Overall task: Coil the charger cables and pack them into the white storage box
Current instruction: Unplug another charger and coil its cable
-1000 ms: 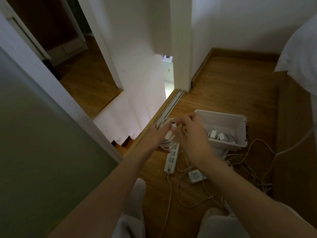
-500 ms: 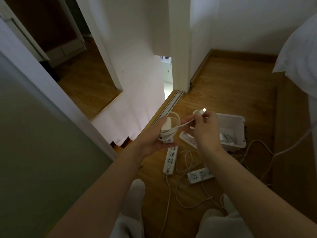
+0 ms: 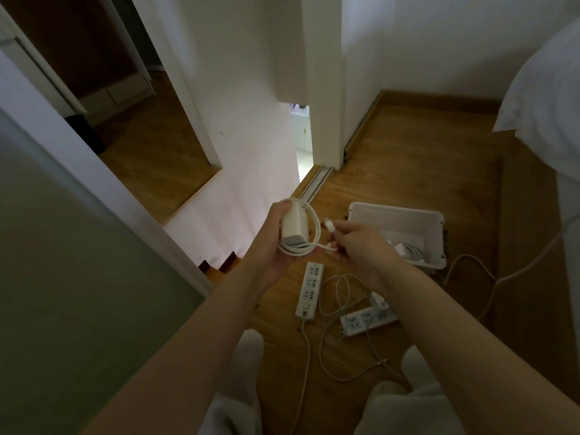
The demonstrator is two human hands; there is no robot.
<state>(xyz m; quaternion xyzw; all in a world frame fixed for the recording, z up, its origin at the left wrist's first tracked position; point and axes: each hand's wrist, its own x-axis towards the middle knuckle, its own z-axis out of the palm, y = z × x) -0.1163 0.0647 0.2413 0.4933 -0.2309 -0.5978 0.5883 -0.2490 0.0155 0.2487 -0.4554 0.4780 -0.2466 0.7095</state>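
My left hand (image 3: 272, 246) grips a white charger brick (image 3: 292, 226) with its white cable (image 3: 316, 229) looped around it. My right hand (image 3: 356, 246) pinches the free end of that cable, with the plug (image 3: 329, 223) sticking up between the two hands. The white storage box (image 3: 408, 218) stands on the wooden floor just right of my hands, partly hidden by my right hand. Inside it lies a coiled white charger (image 3: 408, 249). A loose thin white cable (image 3: 337, 312) lies on the floor below my hands.
Two white power strips lie on the floor, one upright (image 3: 309, 290) and one angled (image 3: 367, 320), with cords trailing. More white cable (image 3: 489, 277) runs right of the box. A stair drop opens at left behind a white partition (image 3: 103, 183). White bedding (image 3: 546, 89) hangs at the right.
My left hand has turned the charger brick more upright. My right hand has brought the cable end down and closer to the coil; the view has shifted slightly.
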